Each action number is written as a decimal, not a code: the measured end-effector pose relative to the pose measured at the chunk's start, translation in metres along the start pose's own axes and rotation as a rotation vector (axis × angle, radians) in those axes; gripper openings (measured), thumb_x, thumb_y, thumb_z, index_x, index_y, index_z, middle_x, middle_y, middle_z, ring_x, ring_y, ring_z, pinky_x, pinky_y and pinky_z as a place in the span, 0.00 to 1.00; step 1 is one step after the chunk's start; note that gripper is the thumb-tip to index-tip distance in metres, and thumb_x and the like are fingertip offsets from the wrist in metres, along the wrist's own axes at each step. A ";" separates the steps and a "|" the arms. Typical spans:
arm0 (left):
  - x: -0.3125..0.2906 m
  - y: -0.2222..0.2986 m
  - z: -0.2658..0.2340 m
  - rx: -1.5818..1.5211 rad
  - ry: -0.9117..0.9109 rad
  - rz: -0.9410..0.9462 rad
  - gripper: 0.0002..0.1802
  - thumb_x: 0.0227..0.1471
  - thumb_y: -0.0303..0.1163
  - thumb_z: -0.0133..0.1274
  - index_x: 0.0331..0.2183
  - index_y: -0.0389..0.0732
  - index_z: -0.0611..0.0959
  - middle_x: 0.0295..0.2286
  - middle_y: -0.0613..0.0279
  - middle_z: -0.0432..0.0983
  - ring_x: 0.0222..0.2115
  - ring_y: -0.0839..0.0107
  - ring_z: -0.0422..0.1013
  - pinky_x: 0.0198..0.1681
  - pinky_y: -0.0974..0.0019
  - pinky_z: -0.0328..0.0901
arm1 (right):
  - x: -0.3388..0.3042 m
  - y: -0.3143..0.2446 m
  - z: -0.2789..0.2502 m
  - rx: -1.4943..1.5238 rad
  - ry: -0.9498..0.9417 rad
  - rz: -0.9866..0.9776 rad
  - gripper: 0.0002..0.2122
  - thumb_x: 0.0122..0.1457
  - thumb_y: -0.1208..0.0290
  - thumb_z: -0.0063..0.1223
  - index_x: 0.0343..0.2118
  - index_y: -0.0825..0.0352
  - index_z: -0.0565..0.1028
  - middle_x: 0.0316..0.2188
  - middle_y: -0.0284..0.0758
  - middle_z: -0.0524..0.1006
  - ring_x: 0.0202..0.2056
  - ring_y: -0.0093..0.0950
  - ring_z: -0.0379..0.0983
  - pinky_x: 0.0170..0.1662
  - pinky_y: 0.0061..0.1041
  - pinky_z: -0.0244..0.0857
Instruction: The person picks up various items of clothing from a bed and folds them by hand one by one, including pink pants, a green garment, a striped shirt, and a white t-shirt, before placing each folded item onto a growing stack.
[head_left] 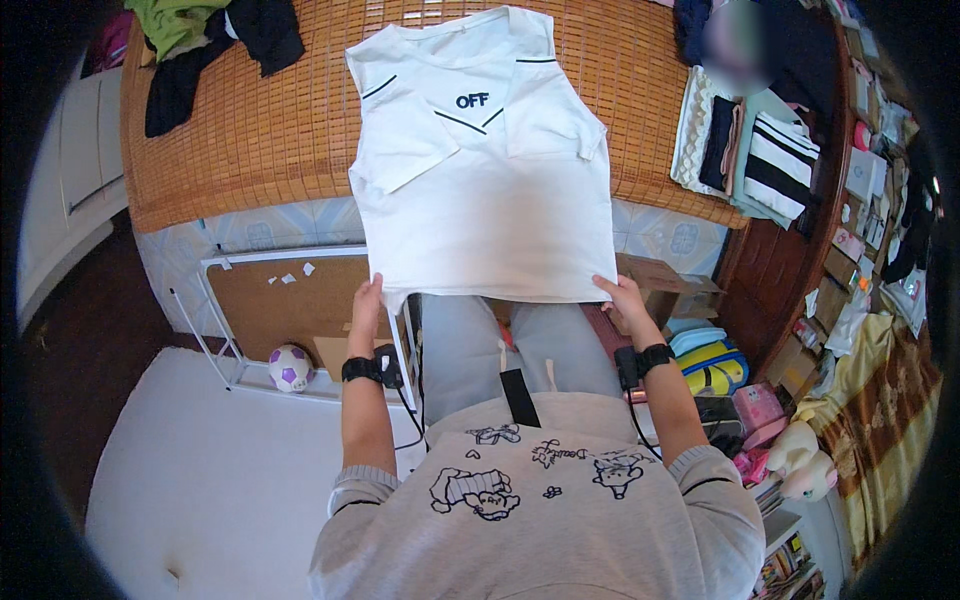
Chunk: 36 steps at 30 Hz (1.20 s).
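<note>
A white T-shirt [420,240] is spread front up, its upper part on a bamboo mat [310,150] and its hem hanging over the mat's near edge toward my lap. Both sleeves are folded inward across the chest, which bears dark lettering and black trim lines. At the hem's left corner my left hand [367,298] pinches the cloth. My right hand [622,298] grips the opposite corner, so the hem is stretched between the two. A black strap with a small device circles each wrist.
Folded clothes [780,165] are stacked at the mat's right, and dark and green garments [220,45] lie at far left. Below the mat stand a white-framed board [290,300], a purple-and-white ball [290,368] and cardboard boxes [650,285]. Plush toys [805,465] sit at right.
</note>
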<state>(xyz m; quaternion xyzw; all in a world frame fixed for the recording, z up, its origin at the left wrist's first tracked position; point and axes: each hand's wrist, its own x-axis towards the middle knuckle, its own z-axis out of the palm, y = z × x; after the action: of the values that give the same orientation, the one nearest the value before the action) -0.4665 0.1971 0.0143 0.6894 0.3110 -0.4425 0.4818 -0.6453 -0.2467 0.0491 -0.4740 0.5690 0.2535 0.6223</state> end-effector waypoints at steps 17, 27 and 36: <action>-0.013 0.179 -0.039 -0.826 -0.156 0.115 0.18 0.45 0.24 0.52 0.41 0.36 0.68 0.28 0.57 0.71 0.25 0.71 0.71 0.22 0.77 0.68 | -0.024 -0.180 0.007 0.631 -0.081 -0.279 0.08 0.50 0.65 0.54 0.25 0.63 0.69 0.14 0.25 0.67 0.11 0.14 0.57 0.15 0.13 0.51; 0.052 0.300 -0.021 -1.681 -0.667 -0.045 0.14 0.53 0.24 0.41 0.41 0.27 0.70 0.36 0.44 0.70 0.38 0.59 0.69 0.40 0.66 0.71 | 0.046 -0.306 0.047 0.781 -0.204 -0.444 0.07 0.51 0.66 0.54 0.22 0.60 0.68 0.16 0.25 0.68 0.15 0.16 0.61 0.16 0.13 0.54; 0.120 0.329 0.023 -1.021 -0.098 0.602 0.28 0.51 0.19 0.44 0.52 0.37 0.54 0.46 0.50 0.58 0.51 0.63 0.55 0.51 0.63 0.60 | 0.130 -0.323 0.108 0.742 -0.040 -0.716 0.16 0.52 0.67 0.53 0.41 0.69 0.69 0.43 0.39 0.66 0.43 0.30 0.64 0.46 0.24 0.61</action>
<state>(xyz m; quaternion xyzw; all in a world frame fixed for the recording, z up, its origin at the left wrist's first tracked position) -0.1424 0.0636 0.0300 0.4068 0.2527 -0.1123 0.8706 -0.2889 -0.3170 0.0127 -0.3814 0.4106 -0.1852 0.8072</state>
